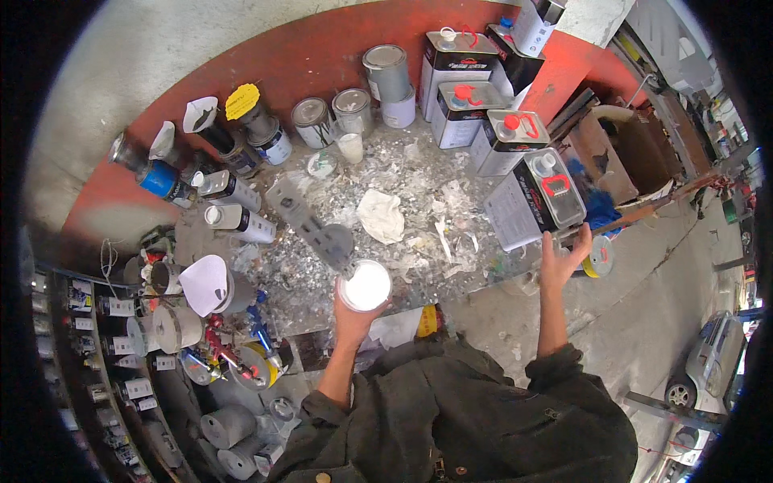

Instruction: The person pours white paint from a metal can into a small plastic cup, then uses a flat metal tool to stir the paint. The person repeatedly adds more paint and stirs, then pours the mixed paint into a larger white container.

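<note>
My left hand [352, 317] holds a round plastic cup of white paint [365, 286] from below, just above the front edge of the paint-spattered workbench [419, 185]. A flat grey stirring stick with holes [310, 225] leans into the cup and slants up to the left. My right hand [561, 259] reaches to the bench's right corner, fingers against the lower edge of a rectangular metal can with a red cap [535, 200]. A roll of yellow tape [597, 258] sits just right of that hand.
Several square solvent cans [460, 80] and round paint tins [385, 74] crowd the back of the bench. A crumpled white rag [381, 215] lies mid-bench. Paper funnels [205, 283], spray guns and shelves of small tins fill the left. A cardboard box [624, 153] stands at right.
</note>
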Motion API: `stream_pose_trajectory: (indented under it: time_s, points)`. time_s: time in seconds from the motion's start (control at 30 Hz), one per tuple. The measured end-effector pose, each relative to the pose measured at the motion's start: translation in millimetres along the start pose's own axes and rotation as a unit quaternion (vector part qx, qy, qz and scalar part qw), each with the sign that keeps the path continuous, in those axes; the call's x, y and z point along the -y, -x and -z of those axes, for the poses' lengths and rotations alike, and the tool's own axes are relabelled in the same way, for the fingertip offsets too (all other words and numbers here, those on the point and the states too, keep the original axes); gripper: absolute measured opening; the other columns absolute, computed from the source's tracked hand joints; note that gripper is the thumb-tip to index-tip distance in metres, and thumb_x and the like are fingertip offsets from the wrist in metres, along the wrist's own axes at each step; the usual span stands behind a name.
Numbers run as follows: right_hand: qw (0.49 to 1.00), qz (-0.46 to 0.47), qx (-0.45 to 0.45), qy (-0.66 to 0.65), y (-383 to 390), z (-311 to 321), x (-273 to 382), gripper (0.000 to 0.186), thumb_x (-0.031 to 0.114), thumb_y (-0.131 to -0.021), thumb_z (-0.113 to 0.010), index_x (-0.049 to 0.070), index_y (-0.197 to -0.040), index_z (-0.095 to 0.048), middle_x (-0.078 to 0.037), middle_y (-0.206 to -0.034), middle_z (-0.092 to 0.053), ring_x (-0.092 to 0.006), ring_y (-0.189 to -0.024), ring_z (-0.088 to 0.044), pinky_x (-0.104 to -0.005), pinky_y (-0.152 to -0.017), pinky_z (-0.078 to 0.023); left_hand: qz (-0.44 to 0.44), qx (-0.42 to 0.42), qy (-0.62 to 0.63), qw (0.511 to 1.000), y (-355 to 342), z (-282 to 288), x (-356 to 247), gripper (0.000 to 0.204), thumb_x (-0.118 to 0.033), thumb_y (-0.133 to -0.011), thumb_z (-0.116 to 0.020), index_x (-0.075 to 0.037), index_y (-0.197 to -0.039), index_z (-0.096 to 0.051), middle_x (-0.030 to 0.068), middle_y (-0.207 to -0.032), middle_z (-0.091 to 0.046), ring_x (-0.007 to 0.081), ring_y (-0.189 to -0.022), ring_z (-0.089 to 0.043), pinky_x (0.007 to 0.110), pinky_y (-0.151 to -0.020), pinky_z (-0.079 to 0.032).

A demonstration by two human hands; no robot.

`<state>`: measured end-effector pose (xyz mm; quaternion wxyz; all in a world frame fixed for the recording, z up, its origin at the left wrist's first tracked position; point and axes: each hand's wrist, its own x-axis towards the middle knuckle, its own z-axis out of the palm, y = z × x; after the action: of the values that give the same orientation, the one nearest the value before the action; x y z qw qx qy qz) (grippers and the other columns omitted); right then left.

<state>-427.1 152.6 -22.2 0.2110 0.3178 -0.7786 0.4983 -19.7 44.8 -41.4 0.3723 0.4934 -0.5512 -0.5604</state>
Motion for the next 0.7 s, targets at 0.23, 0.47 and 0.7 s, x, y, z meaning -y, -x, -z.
stream_pose_trajectory:
  time_s: [0.23,0.47,0.7]
  points:
    - [0.853,0.071,0.44,-0.273,-1.0,-25.0,159.7,0.031,0.01,-0.09,-0.075,0.001,-0.119,-0.068,-0.01,-0.115,-0.068,-0.0176,-0.093,-0.069,-0.0275,-0.078,-0.055,-0.003,0.085,0.006,0.996,-4.8,-13.6,-29.4,0.076,-0.007,-0.068,-0.093,0.0,-0.13,-0.05,0.0119,-0.123,-0.065,0.0214,-0.113,-0.064,0.038,-0.099,-0.051]
    - [0.664,0.174,0.675,-0.269,-30.3,-86.4,263.0,0.031,0.026,-0.088,-0.08,-0.001,-0.098,-0.07,-0.012,-0.089,-0.072,-0.0175,-0.074,-0.069,-0.0341,-0.066,-0.054,-0.029,0.151,0.063,0.986,-14.2,-16.9,-45.0,0.09,-0.009,-0.063,-0.095,-0.004,-0.141,-0.048,0.0094,-0.129,-0.063,0.0207,-0.121,-0.06,0.037,-0.105,-0.048]
    - [0.662,0.315,0.631,-0.253,-54.8,-75.8,294.2,0.031,0.029,-0.085,-0.082,0.0,-0.083,-0.071,-0.016,-0.074,-0.068,-0.0307,-0.065,-0.066,-0.0378,-0.059,-0.049,-0.059,0.15,0.095,0.982,-12.6,-10.4,-51.4,0.098,-0.01,-0.062,-0.096,-0.004,-0.146,-0.045,0.0092,-0.135,-0.06,0.0213,-0.127,-0.056,0.038,-0.109,-0.044]
